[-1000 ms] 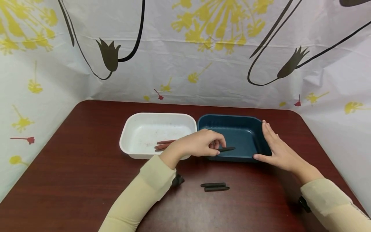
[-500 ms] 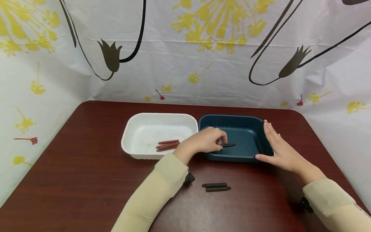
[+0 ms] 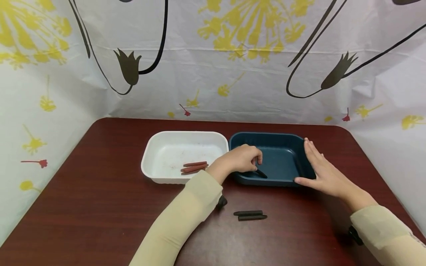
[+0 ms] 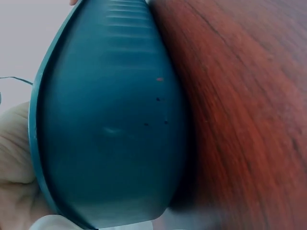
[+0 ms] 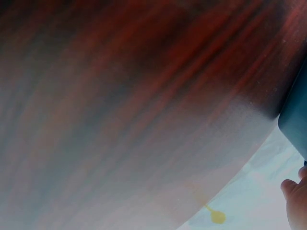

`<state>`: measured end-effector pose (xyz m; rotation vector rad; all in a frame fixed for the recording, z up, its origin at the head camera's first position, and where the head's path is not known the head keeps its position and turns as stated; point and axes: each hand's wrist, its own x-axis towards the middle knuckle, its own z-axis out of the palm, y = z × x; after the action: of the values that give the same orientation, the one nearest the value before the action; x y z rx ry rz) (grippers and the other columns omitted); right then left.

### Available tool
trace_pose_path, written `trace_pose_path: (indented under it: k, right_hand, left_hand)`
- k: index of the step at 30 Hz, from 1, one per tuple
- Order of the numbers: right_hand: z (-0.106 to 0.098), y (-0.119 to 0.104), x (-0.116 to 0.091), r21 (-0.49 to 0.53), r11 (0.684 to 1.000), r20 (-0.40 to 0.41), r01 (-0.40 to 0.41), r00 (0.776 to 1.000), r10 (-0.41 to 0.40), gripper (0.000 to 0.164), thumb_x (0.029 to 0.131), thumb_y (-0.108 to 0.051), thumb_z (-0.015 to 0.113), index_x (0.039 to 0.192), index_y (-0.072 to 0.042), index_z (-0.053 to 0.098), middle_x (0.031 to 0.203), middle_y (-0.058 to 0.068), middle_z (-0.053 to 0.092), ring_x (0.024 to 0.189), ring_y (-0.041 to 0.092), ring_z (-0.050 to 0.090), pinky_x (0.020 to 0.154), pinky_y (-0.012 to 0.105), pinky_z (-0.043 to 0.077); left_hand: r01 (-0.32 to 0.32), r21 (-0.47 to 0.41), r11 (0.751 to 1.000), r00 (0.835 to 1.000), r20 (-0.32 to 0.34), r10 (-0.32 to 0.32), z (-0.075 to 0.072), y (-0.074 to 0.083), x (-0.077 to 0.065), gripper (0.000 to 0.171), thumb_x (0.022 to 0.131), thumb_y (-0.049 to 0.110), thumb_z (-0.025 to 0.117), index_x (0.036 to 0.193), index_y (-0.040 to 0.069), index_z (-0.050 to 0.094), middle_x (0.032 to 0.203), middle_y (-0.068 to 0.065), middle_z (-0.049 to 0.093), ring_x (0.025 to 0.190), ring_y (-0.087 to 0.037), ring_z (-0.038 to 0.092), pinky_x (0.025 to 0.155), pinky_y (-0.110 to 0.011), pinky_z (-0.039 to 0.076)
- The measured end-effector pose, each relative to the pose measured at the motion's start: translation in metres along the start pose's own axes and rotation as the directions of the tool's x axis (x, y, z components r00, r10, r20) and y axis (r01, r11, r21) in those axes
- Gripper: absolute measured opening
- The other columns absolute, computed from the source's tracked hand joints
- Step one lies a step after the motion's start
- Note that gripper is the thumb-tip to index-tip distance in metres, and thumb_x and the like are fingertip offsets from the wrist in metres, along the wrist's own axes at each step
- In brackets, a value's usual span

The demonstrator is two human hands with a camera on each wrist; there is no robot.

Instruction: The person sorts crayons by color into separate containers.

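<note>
A black crayon (image 3: 261, 174) slants down inside the blue tray (image 3: 266, 182), its upper end at my left hand's (image 3: 241, 159) curled fingertips. That hand reaches over the tray's left end; in the left wrist view the tray's outer wall (image 4: 110, 115) hides the crayon, with part of the hand (image 4: 17, 165) beyond the rim. My right hand (image 3: 323, 173) rests against the tray's right end with straight fingers and the thumb at the front corner. In the right wrist view only some fingers (image 5: 297, 199) show beside the tray (image 5: 295, 115).
A white tray (image 3: 156, 177) stands against the blue one's left side, holding several reddish-brown crayons (image 3: 194, 168). Two black crayons (image 3: 249, 215) lie side by side on the dark red table (image 3: 100, 207) in front. A patterned white sheet (image 3: 199, 66) hangs behind and at both sides.
My left hand has moved slightly right and further over the blue tray. The black crayon has turned from nearly level to slanting downward. My right hand keeps its place on the tray.
</note>
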<state>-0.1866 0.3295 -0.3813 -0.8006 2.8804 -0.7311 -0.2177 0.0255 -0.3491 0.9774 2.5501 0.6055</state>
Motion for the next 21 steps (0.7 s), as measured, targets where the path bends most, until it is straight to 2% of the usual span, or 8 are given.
trace_pose_path:
  k: [5,11,17,21]
  right_hand:
    - [0.0,0.0,0.0,-0.005,1.0,-0.004,0.003,1.0,-0.003,0.114,0.085,-0.037,0.075,0.16,-0.009,-0.006,0.168,0.009,-0.01,0.155,0.034,-0.008,0.116,0.071,0.002]
    - [0.001,0.001,-0.001,-0.004,1.0,0.001,0.006,1.0,-0.006,0.114,0.085,-0.037,0.075,0.16,-0.01,-0.007,0.168,0.009,-0.01,0.155,0.032,-0.009,0.116,0.071,0.002]
    - [0.0,0.001,0.0,0.008,1.0,0.005,0.009,1.0,-0.009,0.113,0.086,-0.035,0.075,0.16,-0.01,-0.008,0.168,0.006,-0.012,0.155,0.033,-0.01,0.115,0.072,0.0]
    - [0.0,0.001,0.0,0.011,1.0,0.006,0.008,1.0,-0.008,0.114,0.085,-0.035,0.075,0.16,-0.01,-0.007,0.168,0.007,-0.012,0.155,0.034,-0.01,0.114,0.073,0.0]
  left_hand:
    - [-0.017,0.005,1.0,1.0,-0.008,0.017,0.003,-0.001,-0.001,0.023,0.097,0.016,0.064,0.119,0.009,0.065,0.091,0.001,0.061,0.081,-0.01,0.056,0.073,-0.02,0.047]
    - [-0.064,0.014,0.998,0.998,-0.008,0.065,0.003,0.001,-0.009,0.026,0.097,0.02,0.065,0.121,0.01,0.066,0.096,0.002,0.064,0.085,-0.009,0.058,0.077,-0.02,0.048]
    - [-0.127,0.039,0.991,0.991,-0.039,0.128,-0.001,0.008,-0.025,0.027,0.098,0.023,0.063,0.123,0.012,0.066,0.104,0.003,0.065,0.093,-0.009,0.059,0.083,-0.02,0.049]
    - [-0.186,0.092,0.978,0.978,-0.073,0.193,-0.006,0.016,-0.042,0.025,0.1,0.025,0.061,0.122,0.014,0.067,0.105,0.004,0.066,0.097,-0.012,0.062,0.085,-0.019,0.049]
